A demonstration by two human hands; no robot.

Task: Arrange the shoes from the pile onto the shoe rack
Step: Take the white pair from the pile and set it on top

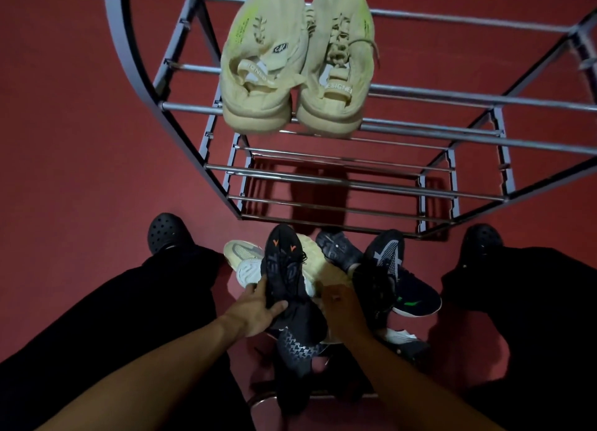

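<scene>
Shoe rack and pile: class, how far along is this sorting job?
Done: one cream pair sits on the shoe rack top tier. In hand: left hand grips a black shoe; right hand reaches into the pile. Left: white shoe, dark trainers.

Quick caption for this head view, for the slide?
Left hand grips a black sneaker in the pile; cream pair already on the rack.

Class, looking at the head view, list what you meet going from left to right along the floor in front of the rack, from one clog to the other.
Black clog → cream shoe → black shoe with orange marks → dark grey shoe → navy shoe with green stripe → second black clog.
</scene>
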